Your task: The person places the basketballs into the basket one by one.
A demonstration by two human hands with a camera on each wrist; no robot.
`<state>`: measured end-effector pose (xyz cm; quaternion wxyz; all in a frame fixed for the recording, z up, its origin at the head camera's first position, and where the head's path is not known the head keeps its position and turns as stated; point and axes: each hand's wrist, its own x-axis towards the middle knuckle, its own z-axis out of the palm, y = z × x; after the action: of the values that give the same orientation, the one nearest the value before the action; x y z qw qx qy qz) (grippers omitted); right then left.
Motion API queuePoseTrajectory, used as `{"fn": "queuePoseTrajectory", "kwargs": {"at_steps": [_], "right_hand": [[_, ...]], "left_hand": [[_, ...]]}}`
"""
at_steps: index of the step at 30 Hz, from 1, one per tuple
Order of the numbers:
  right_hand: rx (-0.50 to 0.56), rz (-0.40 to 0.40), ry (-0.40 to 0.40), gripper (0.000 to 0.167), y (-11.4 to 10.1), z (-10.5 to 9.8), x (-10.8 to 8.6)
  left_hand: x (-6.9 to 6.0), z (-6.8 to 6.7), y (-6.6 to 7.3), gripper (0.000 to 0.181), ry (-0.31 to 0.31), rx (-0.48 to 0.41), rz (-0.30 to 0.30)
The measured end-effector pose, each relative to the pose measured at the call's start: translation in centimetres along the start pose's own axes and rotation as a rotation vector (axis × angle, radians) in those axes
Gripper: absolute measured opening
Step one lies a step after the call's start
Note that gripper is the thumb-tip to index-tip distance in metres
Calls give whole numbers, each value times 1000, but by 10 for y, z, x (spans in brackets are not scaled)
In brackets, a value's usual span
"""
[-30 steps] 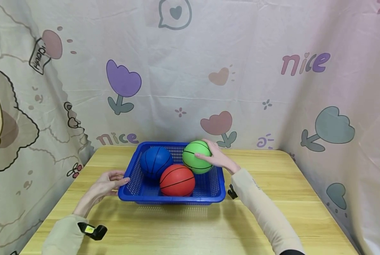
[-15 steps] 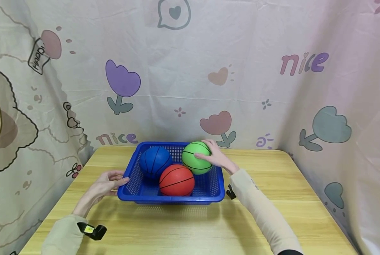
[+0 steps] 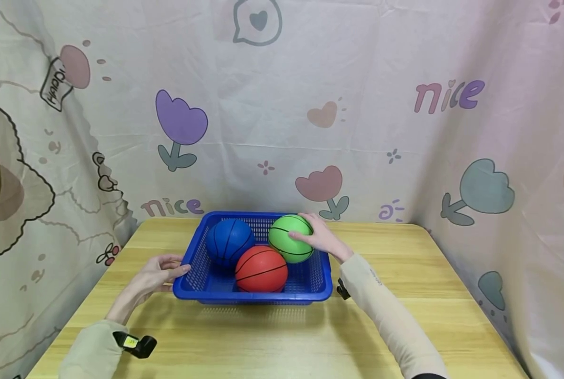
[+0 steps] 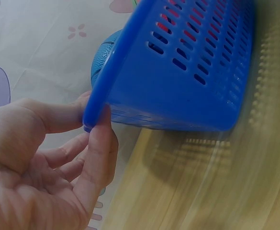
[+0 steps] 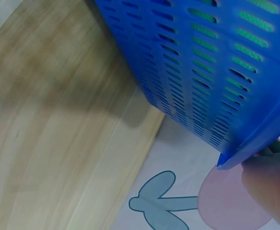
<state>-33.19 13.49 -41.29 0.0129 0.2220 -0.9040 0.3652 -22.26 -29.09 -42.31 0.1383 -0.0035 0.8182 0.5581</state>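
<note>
A blue plastic basket (image 3: 253, 297) with slotted walls stands on the table and holds three small basketballs. My left hand (image 3: 156, 273) pinches its left rim between thumb and fingers, as the left wrist view shows closely. With thumb and fingers spread round its right side, my right hand (image 3: 323, 240) grips the green basketball (image 3: 284, 243) in the back right corner. The blue basketball (image 3: 230, 242) sits at the back left, the red basketball (image 3: 261, 269) in front between them. In the right wrist view the basket wall (image 5: 178, 67) hides most of the green ball.
The basket rests toward the back of a light wooden table (image 3: 263, 342). A printed curtain (image 3: 263, 121) hangs behind the table's back edge and along both sides. Each wrist wears a small black camera (image 3: 142, 346) over a beige sleeve.
My right hand and the green basketball have sunk slightly into the basket. My left hand keeps its pinch on the rim. The whole head view has drifted a little.
</note>
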Motion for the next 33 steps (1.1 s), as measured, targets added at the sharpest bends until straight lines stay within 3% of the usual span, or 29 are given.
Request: {"fn": "queuePoseTrajectory", "kwargs": {"at_steps": [27,33], "right_hand": [[-99,-7,-14,78,4,1,-3],[-123,7,-50,81,3,-2,-4]], "left_hand": [[1,4,4,68,10,1,5],[1,4,4,67,0,1,6]]}}
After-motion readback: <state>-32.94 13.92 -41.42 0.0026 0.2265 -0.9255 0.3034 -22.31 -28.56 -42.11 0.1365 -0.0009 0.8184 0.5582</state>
